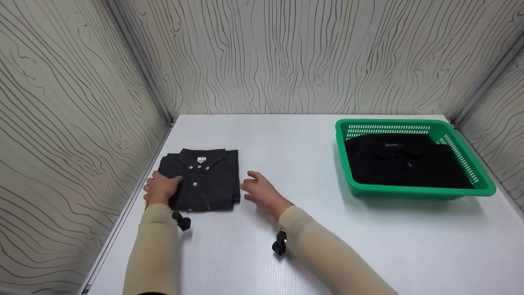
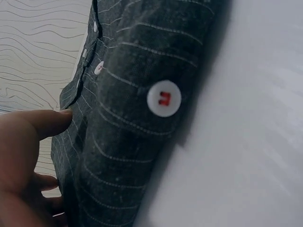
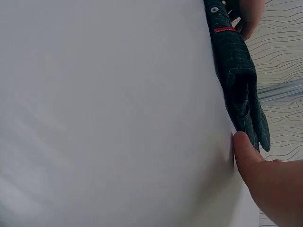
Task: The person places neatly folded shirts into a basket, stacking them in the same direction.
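Note:
A folded dark shirt [image 1: 215,184] with thin pale stripes, white buttons and a collar lies flat at the left of the white table. My left hand [image 1: 161,188] grips its left side, the thumb over the top and the other fingers curled at the edge. In the left wrist view, a white button [image 2: 164,98] with red thread shows close up on the shirt's near fold. Just off the right edge, my right hand [image 1: 264,192] has its fingers loosely spread and holds nothing. In the right wrist view its thumb [image 3: 242,146] appears beside the layered edge.
A green plastic basket [image 1: 421,189] stands at the right of the table [image 1: 294,164] with folded black clothing [image 1: 409,164] in it. Wood-patterned panels [image 1: 286,57] close off the back and both sides. A small black device [image 1: 280,243] is on each wrist.

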Available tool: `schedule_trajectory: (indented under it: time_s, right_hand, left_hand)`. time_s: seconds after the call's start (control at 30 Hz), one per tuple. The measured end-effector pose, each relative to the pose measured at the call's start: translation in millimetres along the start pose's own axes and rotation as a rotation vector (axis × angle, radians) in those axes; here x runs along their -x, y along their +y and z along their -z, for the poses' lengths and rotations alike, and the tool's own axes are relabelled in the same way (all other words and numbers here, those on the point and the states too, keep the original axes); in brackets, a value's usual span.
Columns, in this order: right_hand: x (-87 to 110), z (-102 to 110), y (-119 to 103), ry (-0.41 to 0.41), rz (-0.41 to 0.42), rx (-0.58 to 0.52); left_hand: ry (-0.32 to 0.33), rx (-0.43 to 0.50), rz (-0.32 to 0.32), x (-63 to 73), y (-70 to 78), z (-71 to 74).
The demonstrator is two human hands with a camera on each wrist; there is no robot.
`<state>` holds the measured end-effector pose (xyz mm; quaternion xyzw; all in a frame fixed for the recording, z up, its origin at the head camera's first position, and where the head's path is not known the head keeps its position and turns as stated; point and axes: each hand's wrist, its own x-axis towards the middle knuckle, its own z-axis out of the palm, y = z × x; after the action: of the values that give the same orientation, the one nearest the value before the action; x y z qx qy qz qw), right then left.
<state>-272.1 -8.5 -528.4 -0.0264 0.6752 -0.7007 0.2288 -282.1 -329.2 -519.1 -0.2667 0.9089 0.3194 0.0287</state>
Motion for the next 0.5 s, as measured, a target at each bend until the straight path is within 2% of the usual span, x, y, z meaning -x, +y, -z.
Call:
schedule_trajectory:
  time_s: [0.27,0.5]
  right_hand:
    - [-3.3,-4.9,-0.3,-0.025,0.001,-0.034]
    - [-5.1,0.3,2.4,-0.046,-0.037,-0.13]
  left_hand:
    - [0.008,0.022,0.002,3.9,0.9,-0.3]
    - [0.006,-0.004,0.015,2.4,2.8,1.0]
